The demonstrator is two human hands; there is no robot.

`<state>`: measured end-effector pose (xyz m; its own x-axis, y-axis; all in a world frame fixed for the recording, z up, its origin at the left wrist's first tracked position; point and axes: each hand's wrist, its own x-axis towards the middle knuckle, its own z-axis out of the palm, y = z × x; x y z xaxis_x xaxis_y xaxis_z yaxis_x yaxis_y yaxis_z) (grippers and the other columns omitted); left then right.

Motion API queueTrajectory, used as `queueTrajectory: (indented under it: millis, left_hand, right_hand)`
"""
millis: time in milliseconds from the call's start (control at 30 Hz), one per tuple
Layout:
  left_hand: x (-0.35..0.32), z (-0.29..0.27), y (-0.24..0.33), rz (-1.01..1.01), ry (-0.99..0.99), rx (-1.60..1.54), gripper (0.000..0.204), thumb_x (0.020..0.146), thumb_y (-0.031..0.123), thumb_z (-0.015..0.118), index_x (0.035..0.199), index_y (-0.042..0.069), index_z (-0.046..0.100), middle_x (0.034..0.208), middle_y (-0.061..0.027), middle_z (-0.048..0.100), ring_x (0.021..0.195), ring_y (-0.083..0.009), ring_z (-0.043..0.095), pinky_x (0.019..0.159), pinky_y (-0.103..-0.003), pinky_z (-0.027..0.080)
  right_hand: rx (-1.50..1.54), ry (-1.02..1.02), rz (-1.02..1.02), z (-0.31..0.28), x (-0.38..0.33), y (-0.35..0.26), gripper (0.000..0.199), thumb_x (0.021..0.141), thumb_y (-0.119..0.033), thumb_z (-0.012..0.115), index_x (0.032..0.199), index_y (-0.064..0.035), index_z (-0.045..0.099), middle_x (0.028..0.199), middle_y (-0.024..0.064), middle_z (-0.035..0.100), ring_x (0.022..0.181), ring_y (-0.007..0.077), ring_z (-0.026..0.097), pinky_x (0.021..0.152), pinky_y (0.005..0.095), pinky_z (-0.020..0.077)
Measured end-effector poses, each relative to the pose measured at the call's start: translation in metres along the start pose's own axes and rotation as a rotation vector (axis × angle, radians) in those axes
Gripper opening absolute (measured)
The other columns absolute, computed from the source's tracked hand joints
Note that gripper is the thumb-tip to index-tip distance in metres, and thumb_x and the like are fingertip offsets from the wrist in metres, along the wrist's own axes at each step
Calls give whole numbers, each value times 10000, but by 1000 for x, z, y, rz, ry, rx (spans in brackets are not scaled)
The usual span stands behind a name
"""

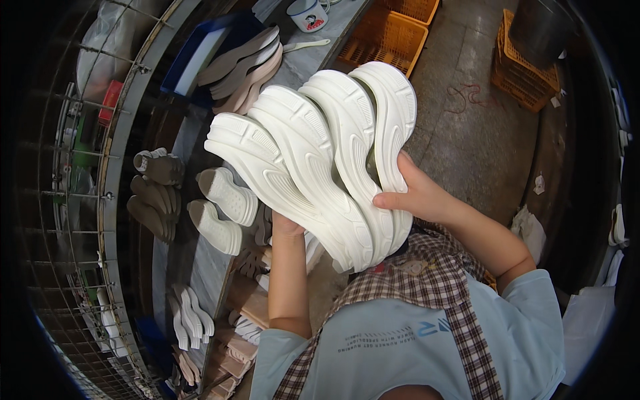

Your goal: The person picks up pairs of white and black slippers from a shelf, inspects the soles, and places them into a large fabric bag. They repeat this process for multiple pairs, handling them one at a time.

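Several white shoe soles [297, 137] overlap in a fanned stack, held in front of my body with their wavy grooved sidewalls facing up. My right hand [420, 192] grips the right side of the stack, its thumb lying across the sidewall of one sole and its fingers on the outermost one. At the left, my left hand [287, 225] supports the stack from behind and below; the soles hide most of its fingers. A brown checked apron [427, 283] lies just below the stack.
Left of me runs a grey bench [212, 267] with white soles [217, 228], brown soles [153, 208] and a blue bin [193, 50]. A wire mesh rack [110, 193] borders it. Orange crates [393, 40] stand ahead, more crates [523, 73] at the far right. A mug [309, 16] sits on the bench.
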<state>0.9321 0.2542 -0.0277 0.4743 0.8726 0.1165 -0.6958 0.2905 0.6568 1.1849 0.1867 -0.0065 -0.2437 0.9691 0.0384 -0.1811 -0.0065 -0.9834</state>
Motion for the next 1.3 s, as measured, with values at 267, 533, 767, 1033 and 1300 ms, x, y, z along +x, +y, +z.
queueTrajectory:
  millis: [267,533,767,1033,1300]
  left_hand:
    - [2,3,4,-18,29,-36,569,863,178,601,1364,29,377,1278,-162,521,1104,-267,573,901,-414,498]
    - [13,2,8,15,9,2,583,856,169,608,1368,27,367,1278,-159,520,1104,-266,572,901,-411,497]
    - [6,0,10,24,36,32,597,849,162,614,1371,26,358,1278,-157,519,1104,-265,572,900,-409,497]
    - [-2,-3,8,-5,76,98,612,842,154,621,1374,25,348,1278,-155,518,1104,-263,572,900,-407,497]
    - [-15,1,-6,-95,109,120,627,835,146,628,1378,24,337,1278,-152,516,1104,-262,571,900,-404,496]
  right_hand:
    - [-157,-46,18,-10,2,1,1062,672,-409,785,1411,58,182,1408,276,205,1336,387,205,1105,436,204]
    - [-268,-74,-114,-16,7,3,1042,663,-409,780,1417,31,212,1440,268,160,1365,401,118,1123,448,141]
    - [-344,-109,-151,-20,8,0,998,676,-394,772,1407,32,242,1438,280,145,1365,412,111,1125,439,132]
    - [-529,-75,-129,-23,10,4,847,681,-416,767,1211,157,439,1191,274,328,1176,438,356,1055,397,293]
    - [-628,-27,-295,-24,14,1,771,709,-389,749,1238,90,458,1255,280,307,1208,434,347,1056,414,303]
